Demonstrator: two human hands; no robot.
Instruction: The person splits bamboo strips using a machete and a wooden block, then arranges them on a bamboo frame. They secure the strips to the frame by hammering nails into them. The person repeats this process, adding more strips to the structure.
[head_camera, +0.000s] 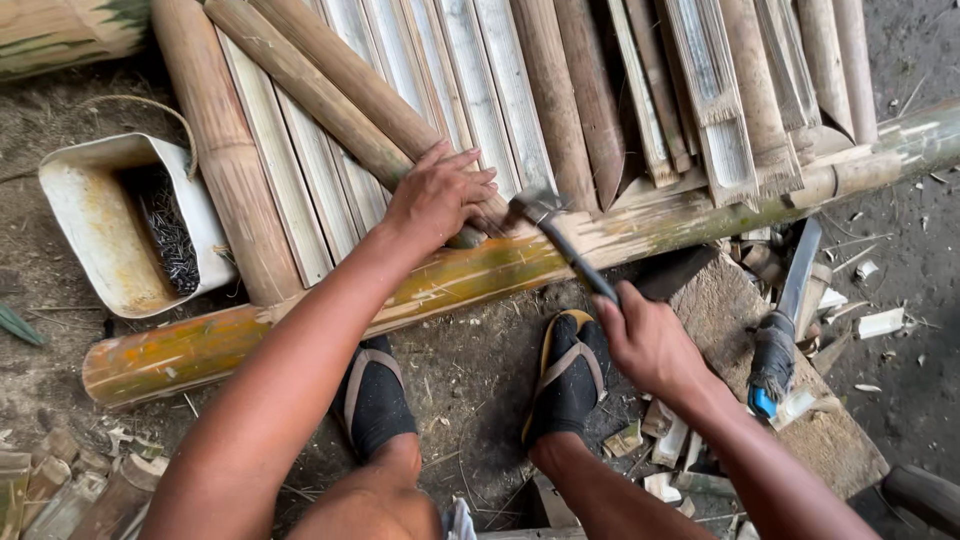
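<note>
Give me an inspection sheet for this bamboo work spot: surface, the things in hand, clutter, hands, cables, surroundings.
Surface: bare dirt ground, strewn with chips and fibres.
Job's things: hammer, its head at the end of a bamboo slat; split slats lie across a long bamboo pole.
Clutter: white tub holding dark nails; machete with wrapped handle on a wooden board; bamboo offcuts.
Grippers: left hand presses on the slat; right hand grips the hammer handle.
Cables: nothing seen.
Surroundings: a thick green bamboo section at top left; the person's feet in sandals below the pole.
</note>
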